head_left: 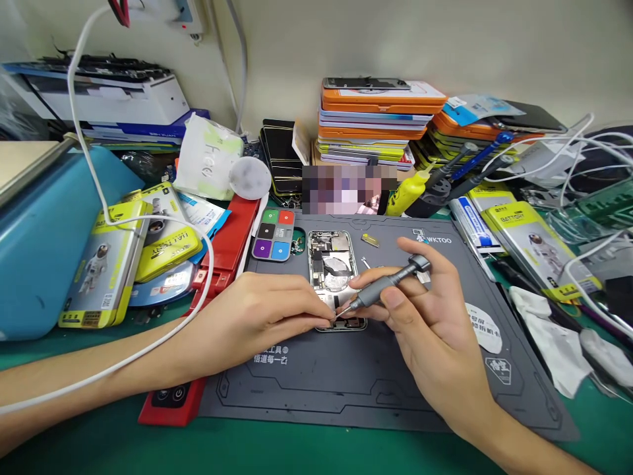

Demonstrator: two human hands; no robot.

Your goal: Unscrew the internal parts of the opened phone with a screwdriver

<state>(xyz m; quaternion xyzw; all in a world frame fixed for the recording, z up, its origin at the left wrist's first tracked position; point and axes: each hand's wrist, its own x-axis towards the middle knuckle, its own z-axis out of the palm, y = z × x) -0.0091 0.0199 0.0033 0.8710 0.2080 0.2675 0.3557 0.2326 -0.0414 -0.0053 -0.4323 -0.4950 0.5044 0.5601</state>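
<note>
An opened phone [329, 247] lies on the grey repair mat [316, 389], its inner parts showing. My right hand [435, 330] grips a grey precision screwdriver [386, 282], its tip slanting down to the phone's lower part. From the left, my left hand [277, 307] reaches over the phone's lower end with its fingertips pinched together at the screwdriver tip. Whatever sits between those fingertips is too small to make out. A small yellowish piece [370, 240] and a tiny metal part [365, 262] rest on the mat right of the phone.
A tray with coloured squares [273, 235] sits left of the phone, beside a long red device [232, 241]. Battery boxes [106, 264] crowd the left, more battery boxes [539, 251] the right. Orange cases [380, 99] are stacked behind. A white cable [210, 264] crosses above my left forearm.
</note>
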